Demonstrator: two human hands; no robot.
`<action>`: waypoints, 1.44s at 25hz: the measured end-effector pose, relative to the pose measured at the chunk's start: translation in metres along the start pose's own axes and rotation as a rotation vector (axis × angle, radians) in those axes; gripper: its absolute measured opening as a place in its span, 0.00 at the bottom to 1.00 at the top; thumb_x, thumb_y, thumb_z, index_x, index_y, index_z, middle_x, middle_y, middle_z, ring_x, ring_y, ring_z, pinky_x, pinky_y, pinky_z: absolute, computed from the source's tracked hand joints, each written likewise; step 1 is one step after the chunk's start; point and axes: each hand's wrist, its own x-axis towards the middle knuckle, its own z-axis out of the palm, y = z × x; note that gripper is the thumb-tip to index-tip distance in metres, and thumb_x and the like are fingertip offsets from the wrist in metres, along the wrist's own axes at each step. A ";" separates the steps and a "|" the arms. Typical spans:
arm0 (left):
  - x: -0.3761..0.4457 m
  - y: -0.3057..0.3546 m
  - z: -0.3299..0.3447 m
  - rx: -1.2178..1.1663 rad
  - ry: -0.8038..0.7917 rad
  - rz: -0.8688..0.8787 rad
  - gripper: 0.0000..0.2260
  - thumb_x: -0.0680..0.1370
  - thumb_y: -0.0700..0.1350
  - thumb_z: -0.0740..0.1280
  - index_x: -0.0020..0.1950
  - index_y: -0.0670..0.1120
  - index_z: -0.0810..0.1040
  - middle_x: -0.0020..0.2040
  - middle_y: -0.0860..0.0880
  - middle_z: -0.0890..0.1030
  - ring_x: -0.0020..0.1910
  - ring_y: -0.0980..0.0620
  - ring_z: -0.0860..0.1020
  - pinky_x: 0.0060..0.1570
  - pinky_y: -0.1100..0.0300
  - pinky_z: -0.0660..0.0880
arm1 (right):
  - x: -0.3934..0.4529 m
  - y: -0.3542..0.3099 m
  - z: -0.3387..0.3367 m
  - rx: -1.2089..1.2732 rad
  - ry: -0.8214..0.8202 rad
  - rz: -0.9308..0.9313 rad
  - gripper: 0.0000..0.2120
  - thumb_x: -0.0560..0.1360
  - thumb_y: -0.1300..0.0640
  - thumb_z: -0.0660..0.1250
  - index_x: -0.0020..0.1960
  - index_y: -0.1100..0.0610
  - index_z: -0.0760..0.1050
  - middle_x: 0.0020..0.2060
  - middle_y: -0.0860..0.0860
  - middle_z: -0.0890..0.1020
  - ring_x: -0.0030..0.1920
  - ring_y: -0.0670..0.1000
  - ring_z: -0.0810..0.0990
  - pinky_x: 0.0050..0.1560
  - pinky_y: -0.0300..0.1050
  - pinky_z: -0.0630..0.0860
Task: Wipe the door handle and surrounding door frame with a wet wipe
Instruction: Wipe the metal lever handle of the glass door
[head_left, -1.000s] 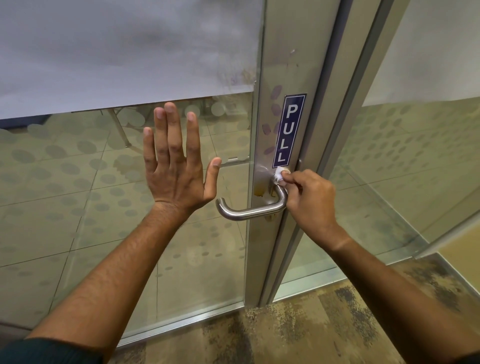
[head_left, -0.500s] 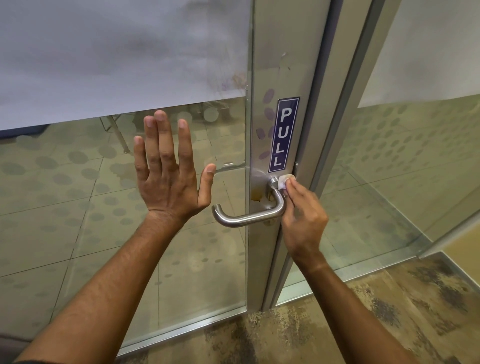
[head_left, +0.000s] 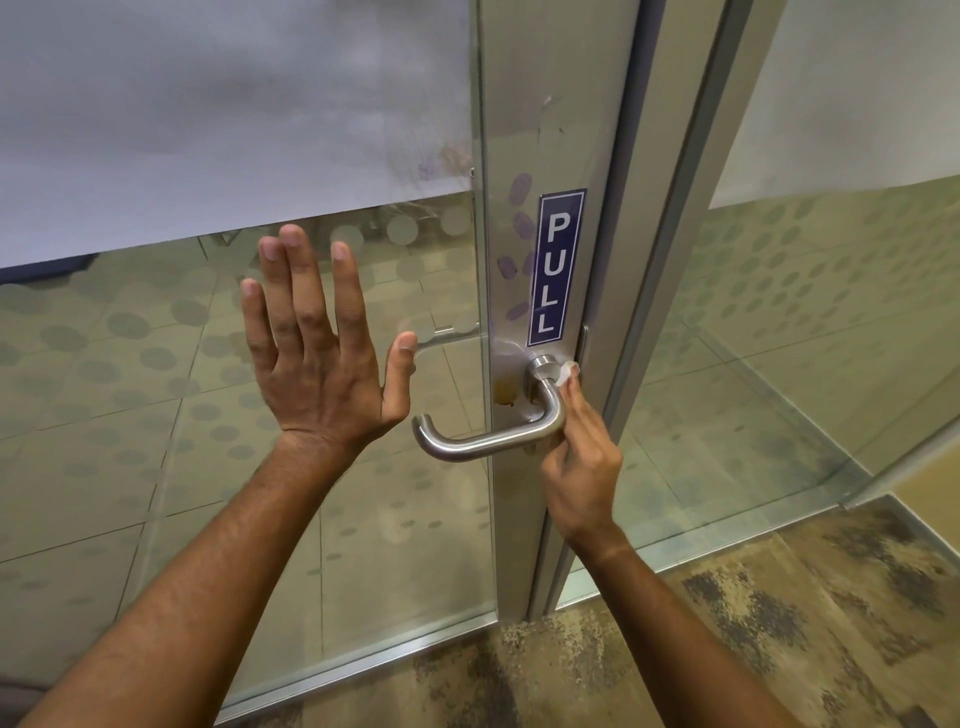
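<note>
Here my right hand (head_left: 579, 457) pinches the soft, limp wet wipe (head_left: 566, 372) against the rigid, slippery door handle (head_left: 493, 441), while my left hand (head_left: 317, 353) stays spread flat, holding nothing.

Two hands showing, the left hand (head_left: 317, 358) and the right hand (head_left: 582, 457), one door handle (head_left: 488, 441) sticking out, one wet wipe (head_left: 566, 373) showing, one PULL sign (head_left: 555, 267) sitting above, two glass panels (head_left: 208, 415) flanking the one door frame (head_left: 519, 130).

A brushed-metal door frame (head_left: 550, 130) carried a lever handle (head_left: 488, 441) and a blue PULL sticker (head_left: 555, 267).
</note>
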 end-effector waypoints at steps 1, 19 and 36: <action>0.000 0.000 0.000 -0.001 0.002 0.002 0.35 0.79 0.60 0.56 0.79 0.40 0.52 0.75 0.35 0.54 0.81 0.50 0.37 0.80 0.50 0.41 | -0.009 0.003 0.000 -0.041 -0.037 0.000 0.25 0.71 0.77 0.65 0.67 0.67 0.73 0.67 0.57 0.75 0.67 0.50 0.74 0.68 0.42 0.72; -0.001 -0.001 0.001 0.016 -0.007 0.022 0.35 0.79 0.59 0.55 0.79 0.40 0.52 0.75 0.34 0.54 0.79 0.40 0.47 0.79 0.49 0.41 | 0.026 -0.016 -0.015 0.167 0.067 -0.046 0.27 0.70 0.74 0.72 0.67 0.63 0.72 0.58 0.57 0.82 0.55 0.52 0.82 0.57 0.44 0.80; -0.001 -0.001 -0.005 0.011 -0.044 0.022 0.34 0.80 0.59 0.55 0.79 0.39 0.52 0.75 0.35 0.54 0.81 0.43 0.44 0.79 0.49 0.41 | -0.017 -0.063 0.006 0.212 0.105 0.447 0.11 0.74 0.72 0.67 0.52 0.62 0.83 0.38 0.48 0.85 0.38 0.49 0.84 0.40 0.38 0.79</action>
